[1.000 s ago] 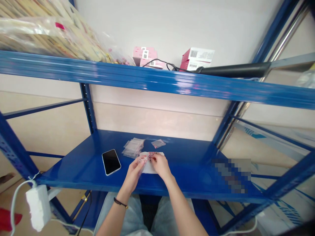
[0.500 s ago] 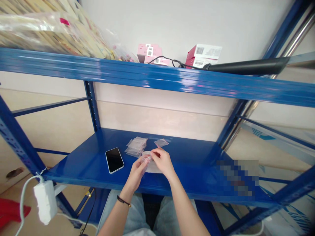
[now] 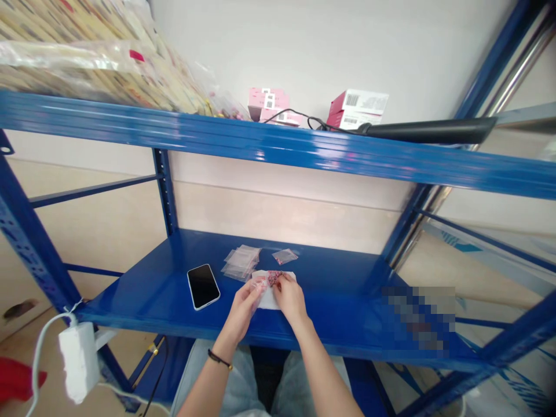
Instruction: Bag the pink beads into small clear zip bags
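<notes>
My left hand pinches a small clear plastic bag between thumb and fingers, over the left side of a white sheet. On that sheet lies a small heap of red and pink bead-like pieces. The fingers of my right hand are drawn together at the right edge of the heap, and whatever is between them is hidden. Behind the hands, a stack of clear little bags rests on the blue shelf. One separate bag with some red in it lies to the right of the stack.
A phone lies face up left of my hands on the blue shelf. Overhead, the upper shelf beam carries pink boxes, red-and-white boxes and bagged packets. A white power strip hangs at the left post.
My right hand has moved down and slightly right, away from the bag in my left hand, to the red heap, which now shows. My left hand keeps the bag. The view has tilted slightly up.
</notes>
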Tool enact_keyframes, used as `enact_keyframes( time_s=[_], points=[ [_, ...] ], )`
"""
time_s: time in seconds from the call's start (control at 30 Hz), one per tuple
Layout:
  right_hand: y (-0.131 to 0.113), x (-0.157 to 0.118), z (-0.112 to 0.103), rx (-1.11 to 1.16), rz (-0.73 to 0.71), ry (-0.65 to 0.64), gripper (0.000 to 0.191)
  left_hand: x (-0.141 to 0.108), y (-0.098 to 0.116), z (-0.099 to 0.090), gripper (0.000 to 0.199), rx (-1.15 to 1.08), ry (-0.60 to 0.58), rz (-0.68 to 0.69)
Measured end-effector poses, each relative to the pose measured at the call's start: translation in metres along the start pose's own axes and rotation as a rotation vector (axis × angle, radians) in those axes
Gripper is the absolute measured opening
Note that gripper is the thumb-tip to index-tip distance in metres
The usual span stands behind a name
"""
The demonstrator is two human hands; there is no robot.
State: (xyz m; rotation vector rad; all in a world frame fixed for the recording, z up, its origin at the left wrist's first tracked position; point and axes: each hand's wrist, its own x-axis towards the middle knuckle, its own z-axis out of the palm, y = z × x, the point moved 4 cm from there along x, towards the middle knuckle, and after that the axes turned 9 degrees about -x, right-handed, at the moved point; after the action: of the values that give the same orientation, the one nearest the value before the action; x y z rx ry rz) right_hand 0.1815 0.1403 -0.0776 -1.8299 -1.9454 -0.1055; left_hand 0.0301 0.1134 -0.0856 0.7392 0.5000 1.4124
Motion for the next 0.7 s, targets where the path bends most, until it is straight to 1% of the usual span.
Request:
enact_keyframes(
  time_s=[0.1, 0.23, 0.3, 0.57, 0.7],
  points=[
    [-0.005, -0.002, 0.005, -0.117, -0.047, 0.022, 0.023, -0.001, 0.002, 0.003, 0.043, 0.007, -0.002, 0.001],
    [-0.012, 0.0, 0.008, -0.181, -0.14, 0.042, 0.024, -0.001, 0.004, 0.004, 0.043, -0.004, 0.0, -0.003],
    [-0.013, 0.001, 0.007, -0.202, -0.166, 0.03, 0.024, -0.001, 0.003, 0.003, 0.043, -0.007, 0.0, -0.004],
    [-0.016, 0.007, 0.005, -0.277, -0.245, -0.06, 0.024, 0.004, -0.005, -0.01, 0.039, -0.027, -0.011, -0.001],
    [-0.013, 0.01, -0.004, -0.27, -0.222, -0.059, 0.022, 0.006, -0.008, -0.013, 0.037, -0.038, -0.013, -0.011]
  ],
)
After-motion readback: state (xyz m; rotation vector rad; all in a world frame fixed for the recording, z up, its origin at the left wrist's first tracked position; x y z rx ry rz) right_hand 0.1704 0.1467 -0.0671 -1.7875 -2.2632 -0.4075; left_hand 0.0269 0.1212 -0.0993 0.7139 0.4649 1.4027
